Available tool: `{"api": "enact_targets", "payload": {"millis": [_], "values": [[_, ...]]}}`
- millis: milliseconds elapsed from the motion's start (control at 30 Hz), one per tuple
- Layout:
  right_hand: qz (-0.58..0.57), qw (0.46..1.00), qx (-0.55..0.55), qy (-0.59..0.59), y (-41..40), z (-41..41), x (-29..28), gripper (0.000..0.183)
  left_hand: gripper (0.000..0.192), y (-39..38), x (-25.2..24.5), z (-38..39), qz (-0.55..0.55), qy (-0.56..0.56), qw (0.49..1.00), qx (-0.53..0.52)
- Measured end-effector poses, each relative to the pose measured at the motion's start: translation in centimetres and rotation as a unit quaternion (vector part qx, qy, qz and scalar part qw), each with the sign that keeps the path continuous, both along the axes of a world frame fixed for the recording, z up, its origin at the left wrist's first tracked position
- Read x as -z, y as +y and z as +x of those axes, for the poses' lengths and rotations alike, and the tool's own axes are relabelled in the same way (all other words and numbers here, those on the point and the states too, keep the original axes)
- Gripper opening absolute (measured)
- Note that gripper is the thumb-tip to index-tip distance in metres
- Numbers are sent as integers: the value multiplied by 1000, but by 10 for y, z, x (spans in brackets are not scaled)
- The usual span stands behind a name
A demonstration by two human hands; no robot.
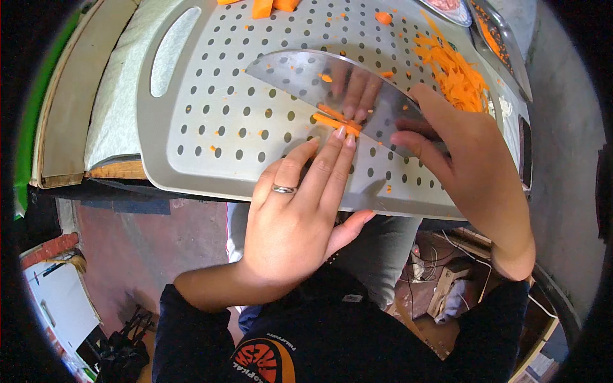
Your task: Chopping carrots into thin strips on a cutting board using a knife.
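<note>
In my right hand [471,143] is a kitchen knife with a broad, polished steel blade [306,72]; its handle is hidden by my fingers. The blade slants across a grey cutting board [215,179] patterned with dark dots, its tip towards the upper left. A thin carrot stick [330,122] lies right against the cutting edge and is mirrored in the steel. My left hand [299,210], with a silver ring, presses its fingertips on the near end of that stick. Its thumb is spread away by the board's near rim.
A heap of carrot strips [455,76] lies at the board's right side. Larger carrot pieces [262,7] sit at the far edge, and a small carrot chunk [383,18] farther right. Beyond are a metal tray [519,76] with carrot bits and a plate [462,16] holding something pink.
</note>
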State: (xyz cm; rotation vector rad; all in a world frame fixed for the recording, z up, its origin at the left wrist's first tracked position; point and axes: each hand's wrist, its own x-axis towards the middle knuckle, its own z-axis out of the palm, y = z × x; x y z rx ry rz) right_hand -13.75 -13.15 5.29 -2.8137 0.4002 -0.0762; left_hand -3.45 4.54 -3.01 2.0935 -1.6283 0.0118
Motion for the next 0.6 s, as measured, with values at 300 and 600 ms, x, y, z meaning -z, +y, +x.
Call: {"api": "enact_targets", "payload": {"millis": [300, 600], "values": [[-29, 998, 3, 51, -3, 3, -5, 41, 72, -1, -1, -2, -1, 8, 1000, -3], [-81, 994, -48, 48, -1, 8, -4, 30, 72, 0, -1, -3, 14, 13, 1000, -9]]}}
